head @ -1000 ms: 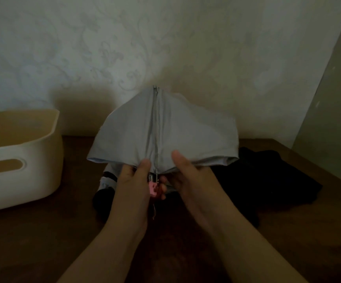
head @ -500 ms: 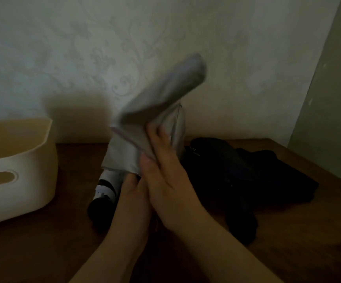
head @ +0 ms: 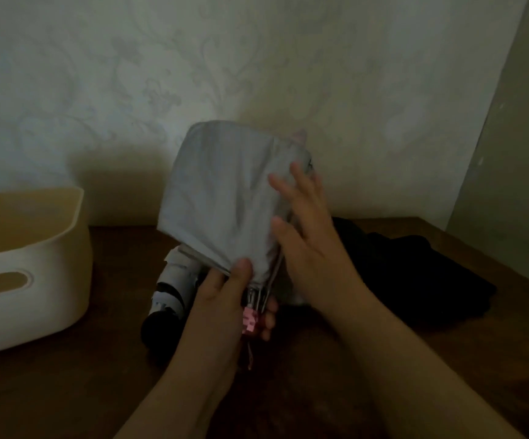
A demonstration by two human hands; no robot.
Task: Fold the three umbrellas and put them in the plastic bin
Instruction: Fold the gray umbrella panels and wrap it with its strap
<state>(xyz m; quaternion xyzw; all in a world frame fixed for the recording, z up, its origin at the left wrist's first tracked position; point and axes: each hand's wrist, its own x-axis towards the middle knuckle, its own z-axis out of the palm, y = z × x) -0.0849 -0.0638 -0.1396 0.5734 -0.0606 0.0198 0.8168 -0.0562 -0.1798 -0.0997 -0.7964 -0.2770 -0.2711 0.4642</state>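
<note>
Grey fabric folding umbrella (head: 225, 198): left hand (head: 225, 308) grips pink handle end; right hand (head: 307, 236), fingers straight, presses canopy. Cream plastic bin (head: 50, 280) left, on brown table (head: 66, 391).

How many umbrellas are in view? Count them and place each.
3: a grey fabric umbrella held in both hands, a black-and-white one lying behind the left hand, a black one lying at right.

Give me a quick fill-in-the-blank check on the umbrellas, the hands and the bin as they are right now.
1. The left hand grips the grey fabric umbrella near its ____ handle.
2. The right hand lies flat with ____ fingers on the canopy.
3. The cream plastic bin holds ____ umbrellas.
4. The black umbrella lies on the wooden ____.

Missing: pink; straight; no; table
</note>
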